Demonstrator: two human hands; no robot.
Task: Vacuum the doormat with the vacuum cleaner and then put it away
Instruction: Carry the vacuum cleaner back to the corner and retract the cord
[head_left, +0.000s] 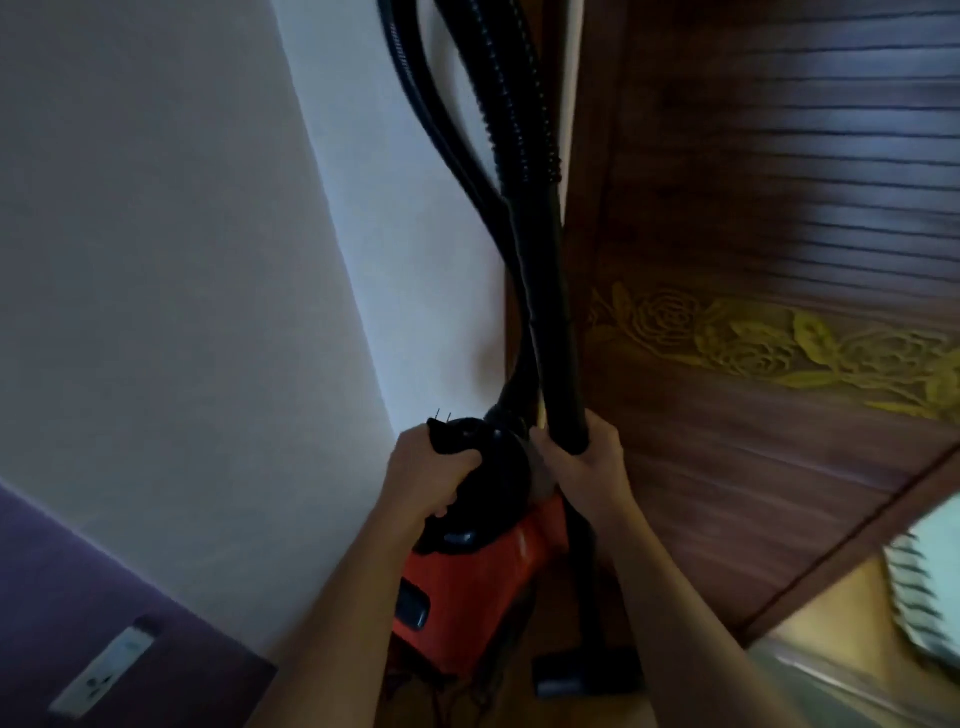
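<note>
Person stands in the corner between white wall (182, 208) and dark wooden door (779, 208), both arms reaching forward. Vacuum cleaner (467, 587), with a red-orange body and black top, is down in that corner, close against the wall and just beside the door. Left hand (431, 478) grips the black top part of the cleaner, fingers curled tight round it; two small prongs stick up from the black piece at the knuckles, but it is too dark to tell if it is a plug. Right hand (582, 462) holds the black wand (550, 312), fingers wrapped fully round the tube. The wand stands near upright along the door edge. Ribbed black hose (498, 78) loops up out of frame beside it, touching the wand. Floor nozzle (582, 670) is low on the floor, just right of the cleaner body. Door has a band of carved yellow roses (753, 343). Pale striped mat (919, 587) is at the right edge, blurred, well apart from the cleaner. Purple surface (78, 597) at lower left carries a white socket plate (104, 670).
</note>
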